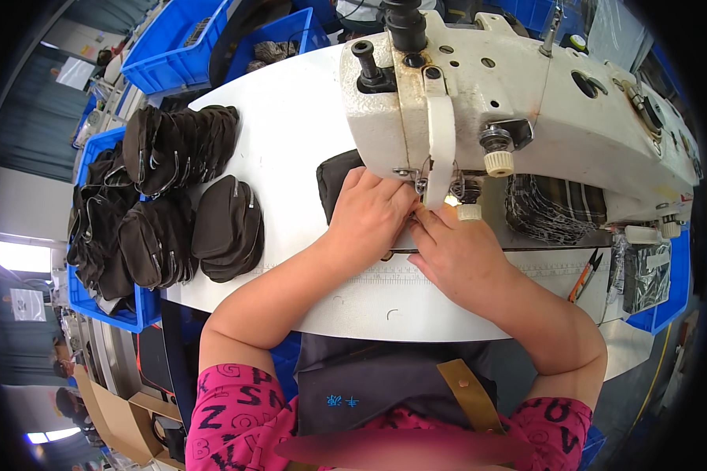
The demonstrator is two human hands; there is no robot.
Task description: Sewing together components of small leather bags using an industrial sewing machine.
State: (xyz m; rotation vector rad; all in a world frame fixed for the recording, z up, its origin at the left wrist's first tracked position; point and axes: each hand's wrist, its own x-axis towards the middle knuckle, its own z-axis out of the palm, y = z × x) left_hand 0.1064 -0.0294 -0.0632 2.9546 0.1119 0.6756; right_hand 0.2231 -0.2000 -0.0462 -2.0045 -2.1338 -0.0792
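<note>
A white sewing machine [385,118] reaches over the table, and both my hands meet under its needle area. My left hand [369,212] lies over a dark fabric pouch [334,180], its fingers curled and pressed together on the piece; the pouch shows only to the left of the hand. Close on the right, my right hand [463,255] pinches with thumb and fingertips against the left fingertips. What sits between those fingertips is hidden. A light glows just behind the right hand, beside the needle.
Dark zippered pouches [229,228] stand stacked on the left of the table, with more heaped over a blue crate [145,310]. Layered dark fabric pieces [554,208] lie under the machine arm. Orange-handled snips [583,279] rest at the right. An open cardboard box [118,412] stands lower left.
</note>
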